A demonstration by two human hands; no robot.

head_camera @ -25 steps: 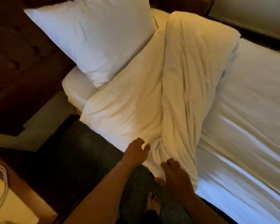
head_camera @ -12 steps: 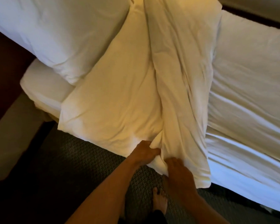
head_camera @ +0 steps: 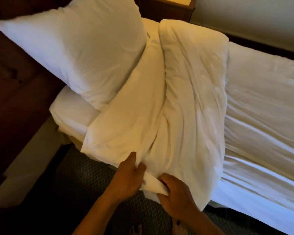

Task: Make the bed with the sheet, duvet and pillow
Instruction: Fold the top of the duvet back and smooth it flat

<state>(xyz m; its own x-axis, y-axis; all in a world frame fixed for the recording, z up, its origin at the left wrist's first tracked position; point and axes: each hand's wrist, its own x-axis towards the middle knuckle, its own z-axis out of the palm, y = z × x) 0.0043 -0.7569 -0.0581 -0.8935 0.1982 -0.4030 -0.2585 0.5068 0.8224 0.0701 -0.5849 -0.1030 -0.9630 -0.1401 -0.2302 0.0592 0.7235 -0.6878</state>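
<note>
A white duvet [head_camera: 185, 102] lies folded and bunched across the middle of the bed, its near end hanging over the bed's side. A white pillow [head_camera: 85, 53] leans at the head end, upper left, overlapping the duvet's edge. A white sheet [head_camera: 265, 116] covers the mattress to the right, wrinkled. My left hand [head_camera: 131, 175] grips a fold of the duvet's near edge with fingers curled into the cloth. My right hand [head_camera: 175, 190] pinches the same hanging fold just to the right.
A dark wooden headboard [head_camera: 15, 92] fills the left side. A wooden nightstand [head_camera: 168, 7] stands beyond the bed's head. Patterned grey carpet [head_camera: 85, 184] lies beside the bed, with bare feet [head_camera: 136, 230] at the bottom edge. A pale wall [head_camera: 253, 19] runs behind the bed.
Both hands closed on the duvet's near edge and drew a fold of it out between them. The view tilted back up, showing the whole pillow again.
</note>
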